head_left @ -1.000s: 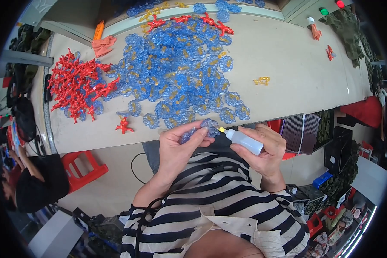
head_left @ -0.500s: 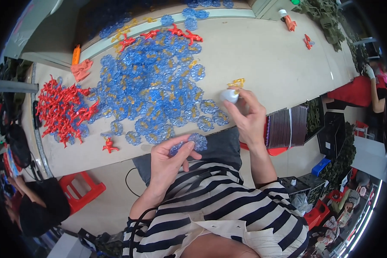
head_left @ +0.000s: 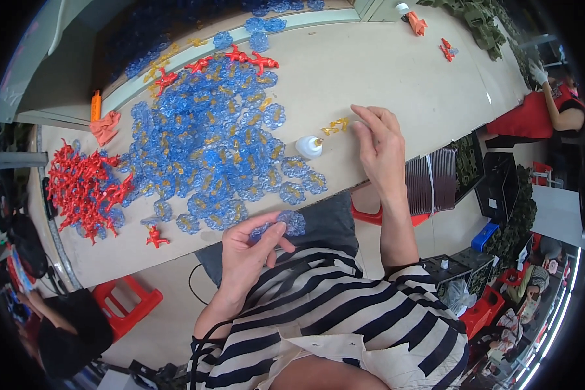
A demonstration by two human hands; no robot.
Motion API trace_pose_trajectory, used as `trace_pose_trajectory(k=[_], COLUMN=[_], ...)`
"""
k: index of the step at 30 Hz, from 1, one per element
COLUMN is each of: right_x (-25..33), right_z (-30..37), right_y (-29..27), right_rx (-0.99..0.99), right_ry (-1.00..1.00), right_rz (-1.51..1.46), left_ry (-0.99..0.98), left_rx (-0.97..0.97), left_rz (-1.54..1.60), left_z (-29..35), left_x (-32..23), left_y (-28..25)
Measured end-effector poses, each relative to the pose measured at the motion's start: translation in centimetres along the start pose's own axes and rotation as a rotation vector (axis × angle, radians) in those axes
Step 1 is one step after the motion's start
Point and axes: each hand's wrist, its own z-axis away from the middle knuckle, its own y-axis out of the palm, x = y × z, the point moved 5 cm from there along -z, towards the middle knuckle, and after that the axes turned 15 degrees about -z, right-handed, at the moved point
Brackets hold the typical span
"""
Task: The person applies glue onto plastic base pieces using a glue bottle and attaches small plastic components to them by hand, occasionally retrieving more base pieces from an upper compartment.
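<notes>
My left hand (head_left: 244, 253) pinches a translucent blue scalloped plastic piece (head_left: 294, 223) between thumb and fingers, above the table's near edge. Part of that piece is hidden by the thumb. My right hand (head_left: 382, 146) is empty, its thumb and fingers apart, just right of some small yellow plastic parts (head_left: 335, 126) on the tabletop. A small white bottle (head_left: 309, 147) with a yellowish tip stands between those parts and a large heap of blue scalloped pieces (head_left: 205, 136), many with yellow centres.
Red plastic figures (head_left: 81, 188) are piled at the left, and a single red figure (head_left: 156, 236) lies near the front edge. An orange-handled tool (head_left: 96, 105) and a salmon cloth (head_left: 105, 129) lie behind. Co-workers sit at both sides; a red stool (head_left: 129, 305) stands lower left.
My right hand has let go of the white bottle, which now stands on the table, and has moved over to the yellow parts. My left hand still holds the blue piece.
</notes>
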Motion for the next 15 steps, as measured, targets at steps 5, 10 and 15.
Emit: trace_pose_trajectory(k=[5,10,15], right_x=[-0.4,-0.2,3.4], right_z=[-0.1,1.3,4.6], right_y=[0.2,-0.6,0.0], right_rx=[0.135,-0.005,0.215], right_ry=[0.044,0.298,0.292], right_rz=[0.034,-0.396,-0.661], left_ry=[-0.009,-0.009,-0.03], left_rx=[-0.006,-0.013,-0.041], left_rz=[0.002,0.011,0.041], left_z=[0.0,0.1,-0.2], left_x=[0.0,0.2,0.3], left_y=[0.1,-0.2,-0.1])
